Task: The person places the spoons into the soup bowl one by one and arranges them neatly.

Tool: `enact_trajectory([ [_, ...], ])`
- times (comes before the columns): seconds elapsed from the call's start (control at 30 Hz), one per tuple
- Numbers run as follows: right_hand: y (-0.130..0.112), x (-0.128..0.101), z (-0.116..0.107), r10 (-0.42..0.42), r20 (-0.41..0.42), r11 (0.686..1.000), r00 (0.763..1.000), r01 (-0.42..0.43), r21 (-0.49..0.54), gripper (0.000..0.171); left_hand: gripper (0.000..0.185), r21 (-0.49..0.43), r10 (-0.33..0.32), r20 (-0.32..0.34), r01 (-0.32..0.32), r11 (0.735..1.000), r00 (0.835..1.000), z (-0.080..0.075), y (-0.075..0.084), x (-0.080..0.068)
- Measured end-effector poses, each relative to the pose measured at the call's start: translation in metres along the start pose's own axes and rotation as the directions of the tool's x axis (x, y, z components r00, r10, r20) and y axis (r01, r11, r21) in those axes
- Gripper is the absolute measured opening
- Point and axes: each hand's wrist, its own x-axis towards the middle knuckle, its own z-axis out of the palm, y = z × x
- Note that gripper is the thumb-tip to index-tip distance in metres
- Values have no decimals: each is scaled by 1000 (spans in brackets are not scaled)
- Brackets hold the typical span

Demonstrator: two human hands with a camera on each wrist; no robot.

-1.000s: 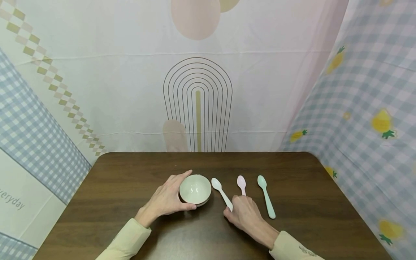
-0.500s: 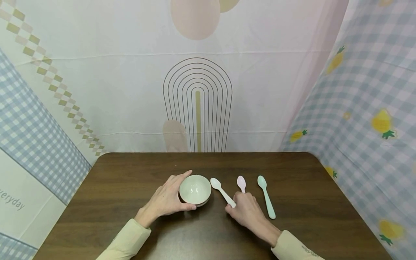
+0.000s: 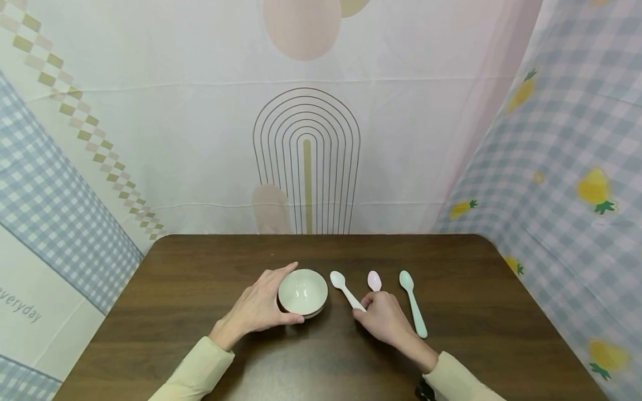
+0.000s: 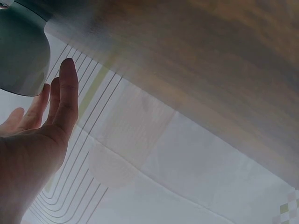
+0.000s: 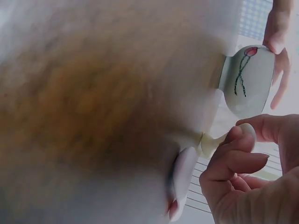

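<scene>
Your right hand (image 3: 383,320) was the nearer one to the white spoon (image 3: 346,289), and it had that spoon's handle end pinched between thumb and curled fingertips (image 5: 243,135). The spoon lay on the dark wooden table (image 3: 175,278) with its long axis running on a diagonal: bowl end pointing away from you and toward the left, handle end coming back toward you and to the right, straight into your fingers. So the free length of the spoon stretched up and left from your grip, toward the small bowl (image 3: 302,292). In the right wrist view the handle appeared to sit between thumb and forefinger, though whether it had left the table surface could not be told.

Your left hand (image 3: 256,306) cupped the small white bowl from its left side, thumb along the near rim and fingers wrapped round the far side, touching it. The bowl stood upright just to the left of the spoon's bowl end, close but apart from it. A green stem and pink bud were painted on its outer wall (image 5: 247,77).

Two more spoons lay to the right. The pink spoon (image 3: 374,280) showed only its bowl end above your right knuckles, its handle hidden under the hand. The mint green spoon (image 3: 414,303) lay just right of your hand, untouched.
</scene>
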Motion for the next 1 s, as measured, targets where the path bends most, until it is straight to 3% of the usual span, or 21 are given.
enact_trajectory([
  [0.13, -11, -1, -8, 76, 13, 996, 997, -76, 36, 17, 118, -2, 6, -4, -7, 1000, 1000, -1, 1, 0],
  [0.53, -15, 1, -14, 182, 18, 972, 983, -182, 146, 15, 117, -46, 31, -7, -32, 998, 999, -2, 2, 0],
  [1.0, -17, 1, -17, 188, -56, 968, 981, -175, 180, 10, 115, -106, 37, 3, -36, 994, 999, -1, 1, -1],
])
